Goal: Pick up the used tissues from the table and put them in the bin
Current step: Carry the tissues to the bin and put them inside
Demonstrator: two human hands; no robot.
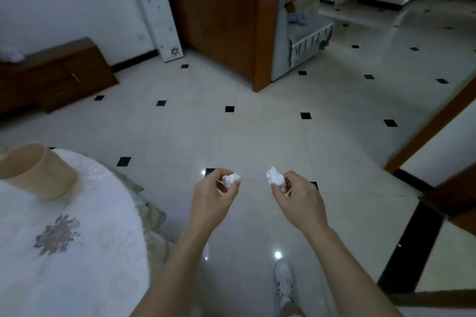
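Note:
My left hand (211,195) pinches a crumpled white tissue (231,179) between thumb and fingers, held out over the tiled floor. My right hand (296,195) pinches a second crumpled white tissue (275,176) the same way, about level with the first. Both hands are away from the round table (77,265), which lies at the lower left under a white cloth with a flower print. A beige cylindrical container (38,175) stands on the table's far part. No bin is clearly in view apart from that container.
A low brown cabinet (56,74) stands along the left wall, with a white tissue-like clump (11,54) on top. A wooden partition (224,20) and a sofa (298,41) are ahead. Wooden door frame (432,126) on the right. My white shoe (283,280) is on the floor.

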